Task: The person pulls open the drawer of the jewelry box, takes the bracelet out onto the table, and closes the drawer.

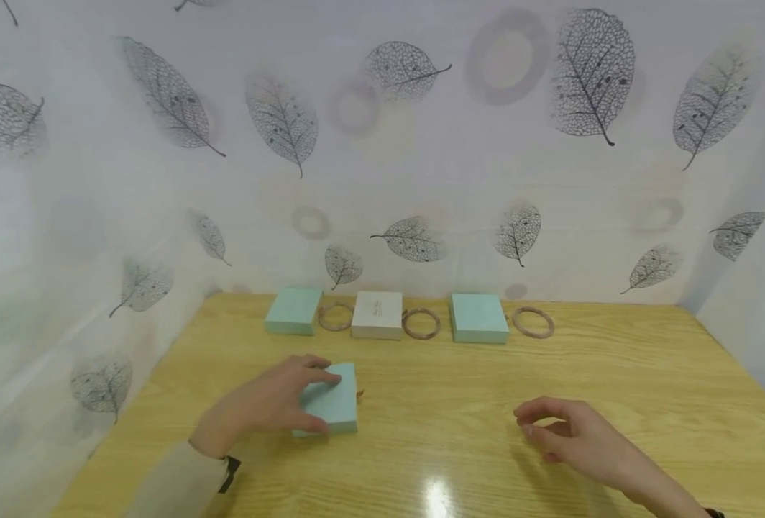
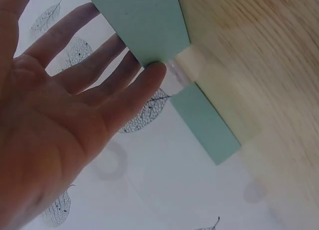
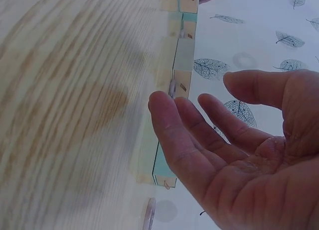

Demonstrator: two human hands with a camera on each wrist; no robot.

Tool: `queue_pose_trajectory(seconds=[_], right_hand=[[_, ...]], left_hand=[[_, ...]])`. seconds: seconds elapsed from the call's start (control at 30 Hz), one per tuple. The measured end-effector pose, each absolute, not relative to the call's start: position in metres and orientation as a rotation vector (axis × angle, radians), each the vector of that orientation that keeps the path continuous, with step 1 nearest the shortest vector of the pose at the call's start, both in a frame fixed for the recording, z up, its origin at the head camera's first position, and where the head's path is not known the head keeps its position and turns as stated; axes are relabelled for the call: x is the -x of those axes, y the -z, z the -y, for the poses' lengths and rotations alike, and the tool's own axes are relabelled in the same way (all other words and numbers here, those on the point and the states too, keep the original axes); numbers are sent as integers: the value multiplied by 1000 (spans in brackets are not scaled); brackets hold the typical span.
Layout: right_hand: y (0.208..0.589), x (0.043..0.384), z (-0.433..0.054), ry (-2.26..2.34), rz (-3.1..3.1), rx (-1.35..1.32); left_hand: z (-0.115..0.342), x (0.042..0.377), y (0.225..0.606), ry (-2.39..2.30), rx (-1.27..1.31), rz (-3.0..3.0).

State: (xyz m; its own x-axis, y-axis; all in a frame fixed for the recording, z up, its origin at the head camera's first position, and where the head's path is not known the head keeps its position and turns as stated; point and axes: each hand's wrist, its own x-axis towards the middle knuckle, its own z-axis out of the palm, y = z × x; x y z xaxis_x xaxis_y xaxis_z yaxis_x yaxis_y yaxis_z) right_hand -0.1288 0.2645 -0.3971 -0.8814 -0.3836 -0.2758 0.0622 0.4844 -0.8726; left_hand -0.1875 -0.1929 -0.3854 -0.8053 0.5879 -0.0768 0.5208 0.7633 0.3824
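My left hand point(image 1: 262, 404) grips a small mint-green box point(image 1: 337, 406) at the front left of the table, thumb along its near side and fingers over its top and far side. A short brown ribbon tab point(image 1: 359, 393) sticks out from the box's right side. In the left wrist view the same box point(image 2: 144, 26) lies against the fingers. My right hand point(image 1: 579, 439) hovers over the table at the right, its fingers loosely bent with nothing between them. The right wrist view also shows that hand point(image 3: 239, 155) holding nothing.
Along the back edge of the wooden table point(image 1: 447, 403) stand a mint box point(image 1: 294, 311), a bangle point(image 1: 336, 329), a white box point(image 1: 377, 315), a second bangle point(image 1: 421, 337), another mint box point(image 1: 478, 318) and a third bangle point(image 1: 533, 334). A leaf-patterned curtain point(image 1: 421, 165) hangs behind.
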Motion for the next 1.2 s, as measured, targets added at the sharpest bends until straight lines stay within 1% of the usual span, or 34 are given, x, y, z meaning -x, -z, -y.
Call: queue_pose_trajectory(seconds=[0.7, 0.87, 1.2], right_hand=[[396, 132, -237, 1456, -2306, 375], [397, 136, -225, 1468, -2296, 401], [408, 144, -188, 1546, -2251, 356]], left_hand=[[144, 183, 390, -523, -1012, -2702], [134, 181, 389, -509, -1017, -2691], [119, 176, 390, -476, -1063, -2710]])
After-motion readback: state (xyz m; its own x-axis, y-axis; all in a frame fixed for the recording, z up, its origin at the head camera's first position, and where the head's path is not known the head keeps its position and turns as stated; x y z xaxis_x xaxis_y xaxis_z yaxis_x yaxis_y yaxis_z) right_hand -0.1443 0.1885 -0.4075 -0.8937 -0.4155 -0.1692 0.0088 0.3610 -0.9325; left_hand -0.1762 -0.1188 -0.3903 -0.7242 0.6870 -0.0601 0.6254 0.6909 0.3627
